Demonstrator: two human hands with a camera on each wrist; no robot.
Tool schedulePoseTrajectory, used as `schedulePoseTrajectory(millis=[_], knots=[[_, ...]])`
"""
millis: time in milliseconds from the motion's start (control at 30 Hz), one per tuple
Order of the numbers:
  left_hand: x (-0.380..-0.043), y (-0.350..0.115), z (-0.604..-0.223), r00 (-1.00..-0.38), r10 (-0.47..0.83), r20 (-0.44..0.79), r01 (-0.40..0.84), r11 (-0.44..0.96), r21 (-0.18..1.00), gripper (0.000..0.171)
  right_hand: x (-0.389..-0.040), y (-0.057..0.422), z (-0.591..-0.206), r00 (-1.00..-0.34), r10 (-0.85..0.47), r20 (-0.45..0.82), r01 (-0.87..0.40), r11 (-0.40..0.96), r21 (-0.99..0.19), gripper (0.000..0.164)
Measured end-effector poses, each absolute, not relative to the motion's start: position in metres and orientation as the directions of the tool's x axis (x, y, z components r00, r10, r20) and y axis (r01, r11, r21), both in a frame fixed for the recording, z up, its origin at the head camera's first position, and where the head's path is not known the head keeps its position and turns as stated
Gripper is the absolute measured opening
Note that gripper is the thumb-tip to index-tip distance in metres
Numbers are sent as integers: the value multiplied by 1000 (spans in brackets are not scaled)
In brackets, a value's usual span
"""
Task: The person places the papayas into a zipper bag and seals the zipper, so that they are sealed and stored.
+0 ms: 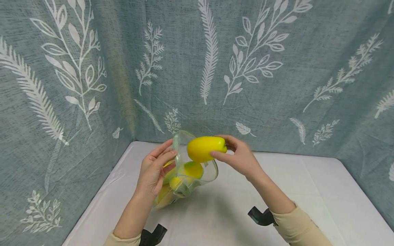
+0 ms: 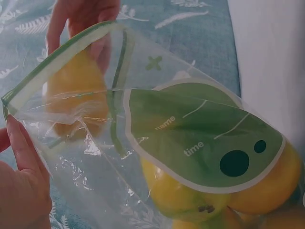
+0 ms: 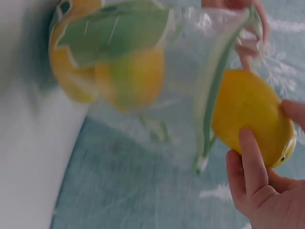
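A clear zip bag [image 1: 210, 173] with a green-edged mouth hangs tilted above the table, its opening towards the right. My left hand [image 1: 151, 172] pinches the rim of the mouth between thumb and fingers. Several yellow fruits [image 1: 193, 169] lie in the lower part of the bag, behind a green printed label [image 2: 190, 138] in the left wrist view. My right hand [image 1: 238, 155] grips a yellow mango [image 1: 203, 149] by its stem end, fingers and thumb around it. The mango's far end is at the bag's mouth; in the right wrist view the green rim partly overlaps it.
A white-covered table [image 1: 277, 191] lies below both hands. Blue-green curtains [image 1: 184, 68] with white leaf prints stand behind and at both sides. A black wrist mount [image 1: 261, 216] shows by each forearm, near the beige sleeves [image 1: 300, 225].
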State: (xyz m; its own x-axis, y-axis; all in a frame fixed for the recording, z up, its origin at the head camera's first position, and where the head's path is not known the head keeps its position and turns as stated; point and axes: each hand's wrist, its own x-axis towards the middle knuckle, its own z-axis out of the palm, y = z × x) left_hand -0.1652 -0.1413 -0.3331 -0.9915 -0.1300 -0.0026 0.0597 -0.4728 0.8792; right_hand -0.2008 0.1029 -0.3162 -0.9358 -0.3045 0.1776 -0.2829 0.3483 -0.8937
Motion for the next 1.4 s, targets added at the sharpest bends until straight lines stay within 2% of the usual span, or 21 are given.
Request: schedulePoseTrajectory(millis=[233, 400, 667, 900, 1033, 1233, 1400], knots=[[-166, -138, -331, -991, -132, 8, 70, -473, 878, 31, -198, 82, -317, -855, -473, 212, -393, 324, -861, 55], [-166, -136, -330, -990, -139, 6, 73, -476, 876, 32, -199, 90, -321, -874, -412, 259, -428, 397, -812, 45], [-164, -134, -330, -992, -127, 18, 76, -468, 881, 31, -210, 112, -334, -928, -306, 213, -319, 355, -879, 36], [-164, -129, -333, -993, -116, 17, 70, -472, 879, 36, -222, 119, -348, -957, -277, 90, -174, 297, -939, 38], [-162, -128, -334, -995, -103, 19, 64, -458, 887, 40, -224, 121, -355, -964, -265, 32, -110, 284, -953, 40], [-159, -120, -339, -997, -78, 25, 59, -470, 881, 35, -230, 121, -365, -965, -261, -7, -62, 255, -965, 42], [-155, -113, -346, -999, -47, 20, 40, -470, 882, 40, -234, 123, -374, -965, -260, -31, -35, 243, -969, 42]])
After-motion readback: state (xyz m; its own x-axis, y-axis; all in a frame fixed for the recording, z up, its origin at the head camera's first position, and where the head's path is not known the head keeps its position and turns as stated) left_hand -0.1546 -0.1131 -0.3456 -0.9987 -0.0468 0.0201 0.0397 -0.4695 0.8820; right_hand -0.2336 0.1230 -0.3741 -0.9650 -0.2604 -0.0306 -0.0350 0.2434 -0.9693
